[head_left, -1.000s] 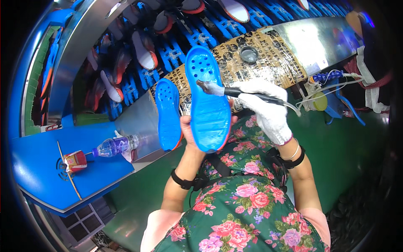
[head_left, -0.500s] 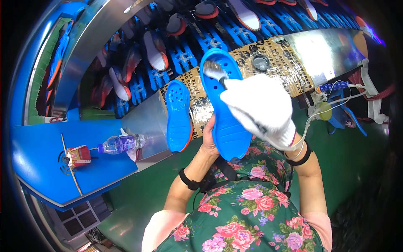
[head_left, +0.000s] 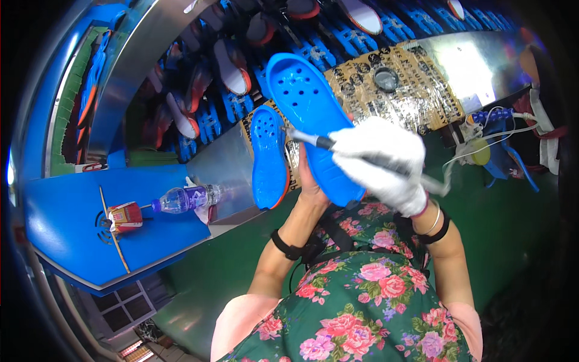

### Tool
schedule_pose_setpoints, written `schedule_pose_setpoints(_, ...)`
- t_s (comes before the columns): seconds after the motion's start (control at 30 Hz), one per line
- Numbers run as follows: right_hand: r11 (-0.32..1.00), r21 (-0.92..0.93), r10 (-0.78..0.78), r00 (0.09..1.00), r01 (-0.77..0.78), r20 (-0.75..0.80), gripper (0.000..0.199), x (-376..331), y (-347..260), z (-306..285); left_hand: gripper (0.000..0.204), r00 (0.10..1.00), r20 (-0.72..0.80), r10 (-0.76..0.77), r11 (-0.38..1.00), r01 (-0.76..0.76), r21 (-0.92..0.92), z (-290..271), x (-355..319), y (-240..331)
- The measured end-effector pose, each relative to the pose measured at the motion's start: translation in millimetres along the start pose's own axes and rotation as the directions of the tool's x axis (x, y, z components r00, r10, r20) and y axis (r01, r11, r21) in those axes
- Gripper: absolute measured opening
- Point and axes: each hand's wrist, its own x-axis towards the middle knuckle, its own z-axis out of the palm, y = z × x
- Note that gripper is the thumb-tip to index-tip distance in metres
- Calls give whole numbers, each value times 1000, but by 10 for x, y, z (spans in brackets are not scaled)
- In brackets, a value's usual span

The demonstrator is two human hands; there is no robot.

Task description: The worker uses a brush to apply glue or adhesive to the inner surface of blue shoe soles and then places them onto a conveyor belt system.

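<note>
So over on the left a plastic bottle (head_left: 184, 198) is lying on the blue table (head_left: 66, 229), and a spare blue sole (head_left: 269, 158) is leaning nearby. The bare left hand (head_left: 313, 181) is cupping the bigger blue shoe sole (head_left: 313, 120) from behind, holding it up mid-frame. The gloved right hand (head_left: 380, 163) is pinching a thin brush tool (head_left: 325, 143) against it. Looks light and bendy to me, so gripping along the edges seems best.

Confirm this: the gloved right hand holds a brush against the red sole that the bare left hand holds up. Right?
Not quite. In the head view the sole is blue, not red. The rest stands: the gloved right hand holds the brush against it, and the bare left hand holds it up.
</note>
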Motion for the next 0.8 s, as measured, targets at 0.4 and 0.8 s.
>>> schedule_pose_setpoints(0.4, 999, 23, 46, 996, -45, -73, 12, -104, 128, 48, 102, 1000, -17, 23, 966, -26, -257, 84, 185, 137)
schedule_pose_setpoints(0.8, 980, -129, -141, 985, 154, 103, 24, -295, 64, -13, 107, 987, 142, -68, 927, 116, -356, 185, 207, 332)
